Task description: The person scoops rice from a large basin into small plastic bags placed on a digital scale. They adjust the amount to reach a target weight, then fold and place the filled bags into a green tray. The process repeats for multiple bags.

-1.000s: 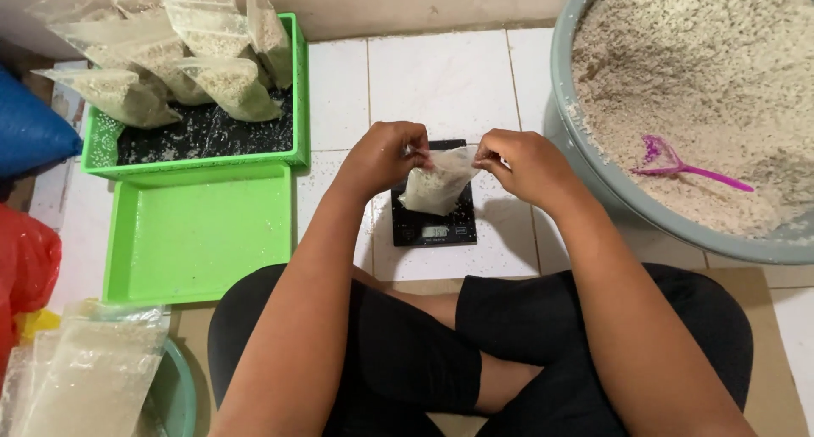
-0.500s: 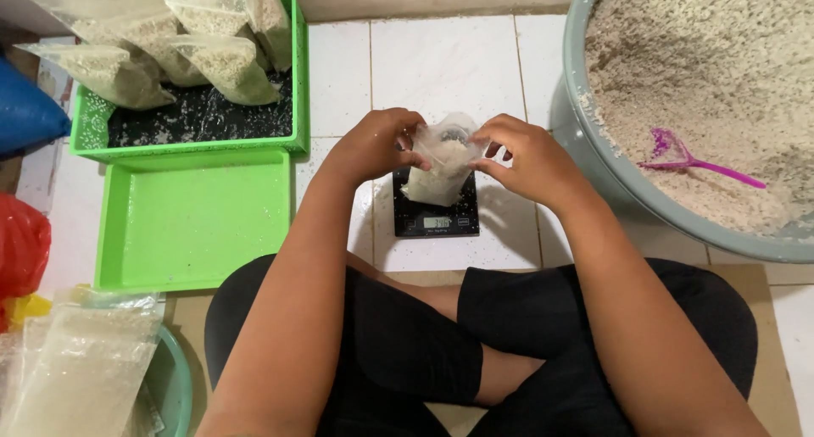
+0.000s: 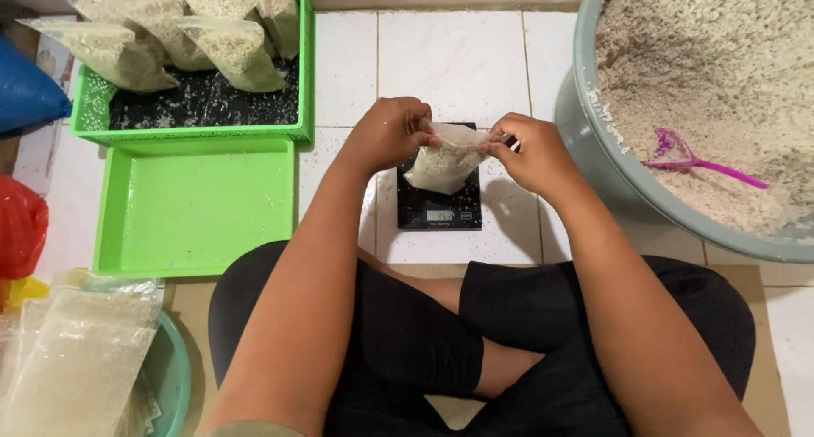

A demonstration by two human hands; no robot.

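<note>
Both my hands hold a small clear plastic bag (image 3: 443,163) part-filled with pale grain, just above a black digital scale (image 3: 439,210) on the white tiled floor. My left hand (image 3: 386,134) pinches the bag's top left corner. My right hand (image 3: 532,153) pinches the top right corner, so the bag's mouth is stretched flat between them. The bag's lower end hangs over the scale platform; I cannot tell if it touches.
A big grey basin (image 3: 598,161) of pale grain with a purple scoop (image 3: 691,159) stands at right. A green basket (image 3: 191,132) with several filled bags is at upper left, a green tray (image 3: 199,208) below it. Clear bags (image 3: 72,361) lie at lower left.
The bag's mouth, held open and raised half a second ago, is now pulled flat and taut between both hands, which have moved slightly apart.
</note>
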